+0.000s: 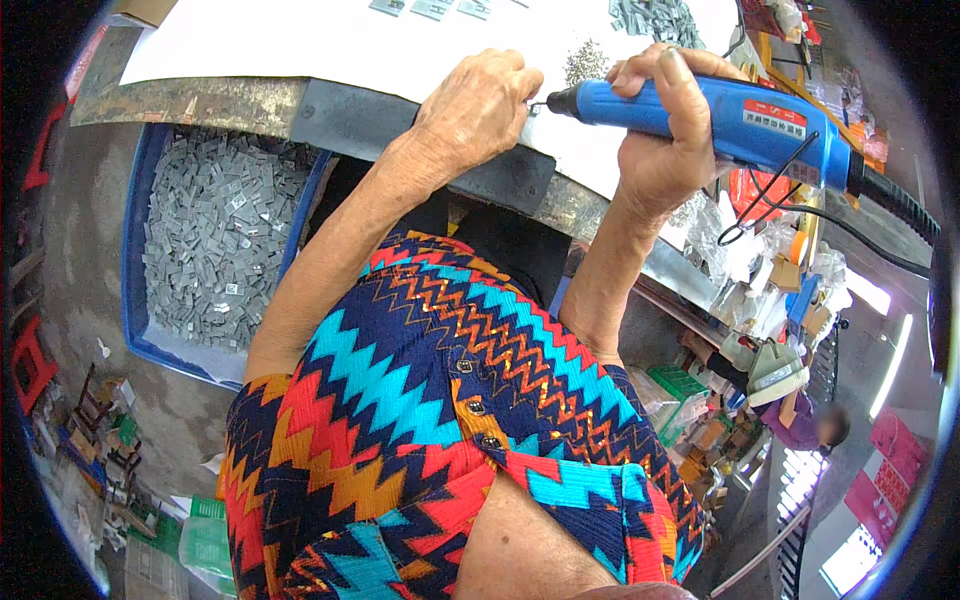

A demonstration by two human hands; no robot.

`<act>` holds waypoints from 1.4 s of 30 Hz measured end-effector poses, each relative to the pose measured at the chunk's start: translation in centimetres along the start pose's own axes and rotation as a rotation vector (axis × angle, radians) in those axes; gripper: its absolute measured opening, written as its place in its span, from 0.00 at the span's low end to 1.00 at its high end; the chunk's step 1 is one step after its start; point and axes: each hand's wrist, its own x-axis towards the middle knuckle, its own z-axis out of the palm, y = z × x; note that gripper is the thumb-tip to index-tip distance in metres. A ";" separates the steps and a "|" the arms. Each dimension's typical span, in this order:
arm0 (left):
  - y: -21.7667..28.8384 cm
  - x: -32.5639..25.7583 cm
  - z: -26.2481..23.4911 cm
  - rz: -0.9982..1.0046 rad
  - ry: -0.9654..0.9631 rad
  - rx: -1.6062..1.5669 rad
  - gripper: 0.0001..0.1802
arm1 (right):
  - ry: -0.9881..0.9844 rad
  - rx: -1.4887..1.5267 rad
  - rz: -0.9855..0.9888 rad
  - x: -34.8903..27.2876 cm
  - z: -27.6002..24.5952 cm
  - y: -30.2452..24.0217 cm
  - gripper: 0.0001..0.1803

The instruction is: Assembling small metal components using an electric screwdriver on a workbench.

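Workbench: Top covered by a white surface (270,50); worn front edge, with a dark metal strip (360,125) along part of it.
Background person: At far right, in a purple top (795,425), well apart from the bench.
Patterned shirt: Worn by the operator; zigzag bands (400,390) of navy, turquoise, red and ochre, buttoned at the front.
Blue bin: Below the bench edge, at left; blue wall (137,250), pale liner showing at the near end. Contents are many flat grey pieces (220,230), lying loose at mixed angles.
Blue power driver: Body (735,125) held roughly level above the bench, dark nose pointing left; a black ribbed cable sleeve (895,205) leaves its rear end.
Right hand: Gripping the driver (655,165), wrapped around the front half of the body, thumb along the near side.
Left hand: Fingers curled and closed at their tips (480,100), just ahead of the driver's nose, on a small piece; thumb not clearly visible.
Grey heap: Loose grey parts (655,20) on the white surface, beyond the right hand, cut off by the upper limit of view.
Grey row: Several flat parts (430,8) set apart from one another on the far side of the bench.
Metal bits: Small pile (585,62) on the white surface, between the hands and beyond the driver's nose.
Small piece: At the left fingertips (535,109), beside the driver's nose; mostly hidden, so its form cannot be told.
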 end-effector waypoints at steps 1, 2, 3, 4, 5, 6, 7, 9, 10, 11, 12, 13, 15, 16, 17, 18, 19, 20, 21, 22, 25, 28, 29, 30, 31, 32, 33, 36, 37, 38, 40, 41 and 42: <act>0.1 0.1 -0.1 0.001 -0.004 0.007 0.06 | 0.000 0.000 0.001 0.0 0.0 0.0 0.08; 0.1 0.1 -0.1 0.001 -0.008 0.013 0.06 | -0.010 -0.015 0.004 0.0 0.0 0.0 0.08; 0.1 0.1 -0.1 0.002 -0.007 0.014 0.06 | -0.020 -0.028 0.006 0.1 0.0 -0.1 0.08; 0.0 0.1 0.0 0.003 -0.003 0.010 0.06 | -0.020 -0.028 0.006 0.1 0.1 0.0 0.08; 0.0 0.1 0.1 0.004 0.001 0.006 0.06 | -0.026 -0.033 -0.011 0.1 0.1 0.0 0.08; 0.0 0.1 0.1 0.004 0.000 0.005 0.06 | -0.031 -0.040 -0.028 0.0 0.1 0.1 0.08; 0.1 0.2 0.0 -0.007 -0.008 0.000 0.06 | -0.030 -0.041 -0.028 -0.1 0.1 0.2 0.08; 0.1 0.3 0.0 -0.019 -0.016 -0.005 0.06 | 0.006 0.007 -0.013 -0.2 0.1 0.3 0.08; 0.0 0.2 0.0 -0.016 -0.014 -0.018 0.06 | 0.006 0.008 -0.012 -0.2 0.1 0.2 0.08; -0.1 0.2 0.0 -0.014 -0.012 -0.031 0.06 | -0.016 0.008 0.007 -0.2 0.1 0.1 0.08; -0.1 0.2 0.0 -0.013 -0.013 -0.032 0.06 | -0.037 0.006 0.026 -0.1 0.0 0.0 0.08; 0.0 0.3 -0.1 -0.022 -0.020 -0.044 0.06 | -0.036 0.005 0.026 0.0 -0.1 0.0 0.08; 0.0 0.3 -0.1 -0.033 -0.027 -0.057 0.06 | -0.074 0.039 0.020 0.2 -0.2 0.2 0.08; 0.0 0.3 0.0 -0.032 -0.025 -0.062 0.06 | -0.074 0.039 0.021 0.2 -0.2 0.2 0.08; 0.0 0.4 0.0 -0.031 -0.024 -0.067 0.06 | -0.095 0.038 0.011 0.3 -0.2 0.3 0.08; 0.0 0.4 0.0 -0.033 -0.024 -0.068 0.06 | -0.117 0.037 0.001 0.3 -0.3 0.3 0.07; 0.1 0.4 0.0 -0.040 -0.027 -0.063 0.06 | -0.118 0.036 0.003 0.3 -0.3 0.3 0.07; 0.2 0.4 0.0 -0.046 -0.030 -0.058 0.06 | -0.113 0.014 -0.010 0.2 -0.1 0.3 0.07; 0.2 0.4 0.0 -0.047 -0.031 -0.060 0.06 | -0.108 -0.008 -0.024 0.1 0.0 0.3 0.07; 0.3 0.4 0.0 -0.051 -0.032 -0.060 0.06 | -0.107 -0.010 -0.023 0.1 0.2 0.2 0.07; 0.4 0.4 0.1 -0.060 -0.023 -0.050 0.06 | -0.100 -0.019 -0.018 0.2 0.5 0.2 0.07; 0.5 0.5 0.1 -0.047 -0.006 -0.044 0.06 | -0.163 -0.075 -0.102 0.4 0.4 0.5 0.07; 0.6 0.6 0.1 -0.033 0.000 -0.049 0.06 | -0.077 -0.072 -0.088 0.1 0.7 0.4 0.06; 0.5 0.6 0.0 -0.030 0.004 -0.046 0.06 | -0.080 -0.070 -0.093 0.2 0.7 0.6 0.06; 0.3 0.4 0.0 -0.043 -0.018 -0.051 0.06 | -0.111 -0.060 -0.080 0.3 0.5 0.8 0.05; 0.2 0.4 0.1 -0.057 -0.040 -0.054 0.06 | -0.141 -0.050 -0.068 0.4 0.4 1.0 0.05; 0.2 0.3 0.2 -0.053 -0.037 -0.053 0.06 | -0.167 -0.076 -0.042 0.6 0.3 0.8 0.04; 0.2 0.3 0.4 -0.006 0.006 -0.070 0.06 | -0.190 -0.061 -0.069 0.4 0.2 0.3 0.06; 0.2 0.2 0.4 -0.012 0.004 -0.052 0.07 | -0.189 -0.059 -0.071 0.2 0.0 0.1 0.06; 0.2 0.1 0.4 -0.017 0.003 -0.034 0.07 | -0.197 -0.096 -0.055 -0.1 -0.4 -0.1 0.07; 0.5 0.1 0.1 -0.016 -0.013 -0.004 0.08 | -0.202 -0.130 -0.045 -0.4 -1.3 -0.1 0.09; 0.7 0.1 0.1 -0.020 -0.029 0.023 0.08 | -0.239 -0.103 -0.057 -0.5 -1.8 0.0 0.10; 0.6 0.1 0.1 -0.015 -0.032 0.026 0.08 | -0.273 -0.078 -0.070 -0.6 -2.2 0.1 0.10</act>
